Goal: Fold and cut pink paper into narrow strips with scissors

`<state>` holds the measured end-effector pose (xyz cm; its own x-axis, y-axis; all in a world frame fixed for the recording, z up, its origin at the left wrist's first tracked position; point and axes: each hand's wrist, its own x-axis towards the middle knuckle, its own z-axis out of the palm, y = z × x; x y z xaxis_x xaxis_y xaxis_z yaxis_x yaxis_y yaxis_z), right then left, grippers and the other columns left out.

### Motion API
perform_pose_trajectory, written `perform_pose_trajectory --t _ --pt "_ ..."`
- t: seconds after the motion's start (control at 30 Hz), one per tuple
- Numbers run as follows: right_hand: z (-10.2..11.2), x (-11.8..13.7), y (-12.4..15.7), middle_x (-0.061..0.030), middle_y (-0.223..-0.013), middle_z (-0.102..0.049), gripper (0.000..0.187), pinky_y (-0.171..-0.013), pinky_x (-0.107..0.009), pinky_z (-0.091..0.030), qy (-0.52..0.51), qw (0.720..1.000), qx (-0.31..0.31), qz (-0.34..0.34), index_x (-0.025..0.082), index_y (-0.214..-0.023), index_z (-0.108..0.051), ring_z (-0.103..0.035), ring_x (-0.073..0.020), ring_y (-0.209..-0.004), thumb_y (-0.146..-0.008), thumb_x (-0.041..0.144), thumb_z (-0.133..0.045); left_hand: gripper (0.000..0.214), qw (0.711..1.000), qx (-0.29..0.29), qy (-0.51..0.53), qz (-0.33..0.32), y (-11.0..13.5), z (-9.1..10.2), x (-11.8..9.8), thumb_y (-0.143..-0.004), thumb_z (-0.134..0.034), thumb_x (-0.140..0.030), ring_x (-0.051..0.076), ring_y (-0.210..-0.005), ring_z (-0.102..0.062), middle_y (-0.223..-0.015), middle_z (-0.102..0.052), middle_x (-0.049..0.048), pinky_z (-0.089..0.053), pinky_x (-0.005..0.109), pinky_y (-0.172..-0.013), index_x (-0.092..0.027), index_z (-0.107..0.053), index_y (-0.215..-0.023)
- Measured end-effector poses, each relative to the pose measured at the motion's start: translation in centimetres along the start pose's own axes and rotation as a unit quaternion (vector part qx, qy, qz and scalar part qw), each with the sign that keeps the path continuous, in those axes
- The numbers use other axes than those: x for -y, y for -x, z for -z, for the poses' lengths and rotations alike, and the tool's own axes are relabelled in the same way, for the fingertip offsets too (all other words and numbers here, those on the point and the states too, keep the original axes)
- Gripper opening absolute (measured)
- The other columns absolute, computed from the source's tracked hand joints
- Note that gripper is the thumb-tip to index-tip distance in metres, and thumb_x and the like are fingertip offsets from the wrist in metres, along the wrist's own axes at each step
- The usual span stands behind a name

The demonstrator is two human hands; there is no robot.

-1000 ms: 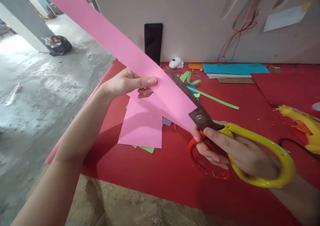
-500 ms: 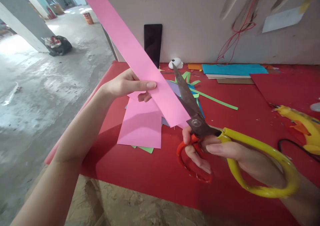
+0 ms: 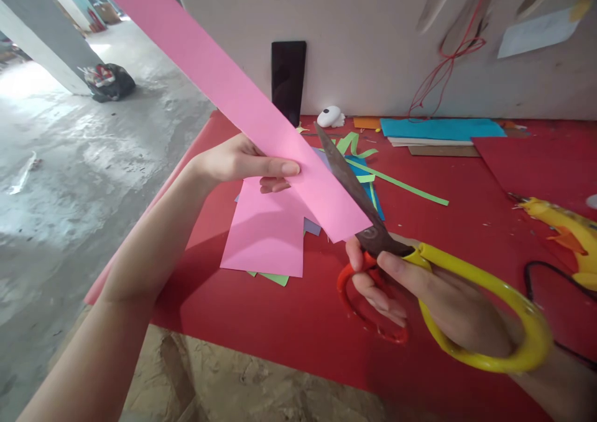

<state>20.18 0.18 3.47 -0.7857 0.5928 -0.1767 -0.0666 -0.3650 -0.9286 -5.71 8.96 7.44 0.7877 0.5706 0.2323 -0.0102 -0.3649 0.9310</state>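
My left hand (image 3: 252,164) pinches a long pink paper strip (image 3: 219,86), thumb on top and fingers beneath. The strip slants from the upper left down toward the scissors. In my right hand (image 3: 448,291) is a pair of scissors (image 3: 347,179) with dark blades, one red handle loop and one yellow loop. The upper blade lies along the strip's right edge, near its lower end; the lower blade is mostly hidden behind the paper. Below the strip, a pink paper sheet (image 3: 265,242) rests on the red table (image 3: 289,329), over green and purple paper.
Green paper strips (image 3: 396,183) lie behind the scissors. A black phone (image 3: 288,80) leans on the wall beside a white object with a black spot (image 3: 331,116). Blue sheets (image 3: 438,128) lie at the back. A yellow glue gun (image 3: 559,223) with a black cord is at right.
The pink strip has tilted flatter, and its lower end has shifted right. The scissors' blades have come closer together, and my right thumb has moved up near the pivot.
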Motion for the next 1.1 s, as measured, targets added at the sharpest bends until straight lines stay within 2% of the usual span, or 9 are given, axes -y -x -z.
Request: perform_pose_trajectory --t 0.13,0.33,0.43,0.53,0.67,0.77,0.93,1.03,1.1 --pt "0.0 0.2 0.1 0.0085 -0.051 -0.036 0.034 -0.036 -0.017 -0.031 0.033 0.999 -0.019 0.002 0.023 -0.086 -0.051 -0.029 -0.0048 -0.039 -0.092 0.057 -0.049 0.041 1.0 -0.007 -0.003 -0.01 -0.1 -0.2 -0.1 -0.087 -0.064 -0.045 0.009 -0.042 -0.045 -0.048 -0.044 -0.0015 -0.037 0.024 -0.041 -0.018 -0.057 -0.058" --pt "-0.3 0.2 0.2 0.0093 -0.046 -0.035 0.033 -0.035 -0.016 -0.029 0.037 0.998 -0.041 0.001 0.022 -0.081 -0.048 -0.029 -0.0042 -0.036 -0.095 0.052 -0.046 0.043 0.998 -0.045 -0.024 0.019 -0.2 -0.6 -0.4 -0.079 -0.072 -0.051 0.009 -0.041 -0.045 -0.048 -0.046 -0.0014 -0.038 0.026 -0.042 -0.019 -0.057 -0.055" --pt "-0.4 0.2 0.2 0.0094 -0.045 -0.035 0.034 -0.032 -0.016 -0.027 0.048 0.996 -0.067 0.016 0.022 -0.079 -0.048 -0.029 -0.0041 -0.034 -0.094 0.053 -0.048 0.049 0.996 -0.08 -0.024 0.021 -0.4 -0.9 -0.2 -0.076 -0.072 -0.059 0.009 -0.04 -0.046 -0.047 -0.05 -0.0008 -0.041 0.026 -0.043 -0.018 -0.058 -0.052" --pt "-0.4 0.2 -0.1 0.0095 -0.044 -0.035 0.035 -0.031 -0.016 -0.029 0.062 0.993 -0.09 0.037 0.022 -0.078 -0.048 -0.028 -0.0042 -0.033 -0.092 0.054 -0.049 0.056 0.987 -0.139 -0.075 0.022 -0.7 -1.1 0.0 -0.074 -0.067 -0.066 0.009 -0.039 -0.049 -0.045 -0.053 -0.0001 -0.045 0.026 -0.045 -0.018 -0.059 -0.049" --pt "-0.3 -0.2 -0.4 0.009 -0.047 -0.037 0.038 -0.032 -0.016 -0.031 0.131 0.977 -0.155 0.067 0.022 -0.081 -0.048 -0.031 -0.0044 -0.035 -0.091 0.058 -0.05 0.064 0.969 -0.185 -0.157 0.045 -1.0 -1.4 -0.1 -0.081 -0.056 -0.07 0.008 -0.036 -0.049 -0.037 -0.051 0.0005 -0.042 0.022 -0.04 -0.017 -0.06 -0.045" --pt "-0.2 -0.3 -0.7 0.0081 -0.05 -0.039 0.038 -0.033 -0.016 -0.031 0.205 0.956 -0.197 0.07 0.021 -0.083 -0.048 -0.034 -0.0045 -0.037 -0.093 0.058 -0.045 0.065 0.969 -0.199 -0.141 0.043 -1.3 -1.5 -0.1 -0.082 -0.054 -0.07 0.007 -0.036 -0.05 -0.039 -0.054 0.0009 -0.044 0.021 -0.04 -0.016 -0.059 -0.045" --pt "0.2 0.4 -1.0 0.0065 -0.053 -0.044 0.037 -0.035 -0.017 -0.034 0.298 0.927 -0.214 0.073 0.021 -0.082 -0.047 -0.038 -0.005 -0.038 -0.093 0.056 -0.043 0.057 0.959 -0.265 -0.096 0.019 -1.7 -1.6 0.4 -0.08 -0.063 -0.062 0.006 -0.039 -0.055 -0.046 -0.056 -0.002 -0.044 0.019 -0.04 -0.016 -0.057 -0.047" --pt "0.5 0.4 -1.2 0.0061 -0.056 -0.045 0.037 -0.036 -0.019 -0.035 0.307 0.925 -0.217 0.058 0.022 -0.083 -0.046 -0.038 -0.0059 -0.039 -0.092 0.057 -0.042 0.039 0.953 -0.299 -0.048 0.004 -1.9 -1.6 1.0 -0.075 -0.076 -0.048 0.006 -0.041 -0.057 -0.052 -0.056 -0.0044 -0.043 0.017 -0.039 -0.017 -0.06 -0.057" --pt "0.7 0.0 -1.4 0.0058 -0.06 -0.046 0.031 -0.04 -0.021 -0.039 0.302 0.928 -0.212 0.058 0.022 -0.09 -0.048 -0.041 -0.0072 -0.042 -0.093 0.053 -0.042 0.029 0.943 -0.333 -0.006 -0.006 -2.2 -1.6 1.4 -0.076 -0.078 -0.038 0.005 -0.046 -0.058 -0.057 -0.057 -0.0047 -0.045 0.016 -0.042 -0.017 -0.061 -0.063"
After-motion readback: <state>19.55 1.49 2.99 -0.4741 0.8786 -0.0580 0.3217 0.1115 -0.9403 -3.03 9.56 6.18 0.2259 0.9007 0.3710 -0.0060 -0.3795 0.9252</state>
